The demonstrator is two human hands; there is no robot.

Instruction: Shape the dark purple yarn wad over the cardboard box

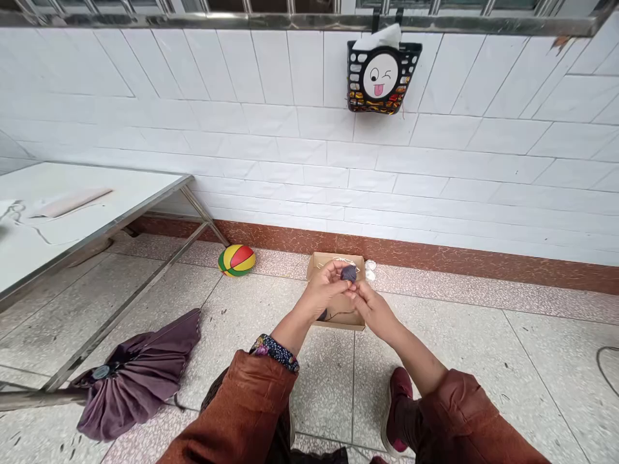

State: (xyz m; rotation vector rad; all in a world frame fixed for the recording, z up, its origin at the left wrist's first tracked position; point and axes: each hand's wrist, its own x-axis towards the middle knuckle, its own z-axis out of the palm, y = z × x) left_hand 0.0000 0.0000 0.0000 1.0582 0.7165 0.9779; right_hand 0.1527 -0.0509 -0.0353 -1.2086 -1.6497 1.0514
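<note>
Purple ball of yarn (349, 273) sits pinched in the left hand (325, 288) above the cardboard box (320, 261); right hand (372, 308) fingers nip its thread. Best kept taut, turning evenly.

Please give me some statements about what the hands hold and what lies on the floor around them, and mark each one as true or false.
1. Both hands meet above the cardboard box. True: the left hand and right hand are together over it.
2. The left hand holds a small dark ball in its fingers. True.
3. The striped ball lies inside the box. False: it lies on the floor to the left of the box, near the wall.
4. The purple umbrella stands open. False: it lies folded on the floor beside the table leg.
5. The black basket hangs on the wall. True.
</note>
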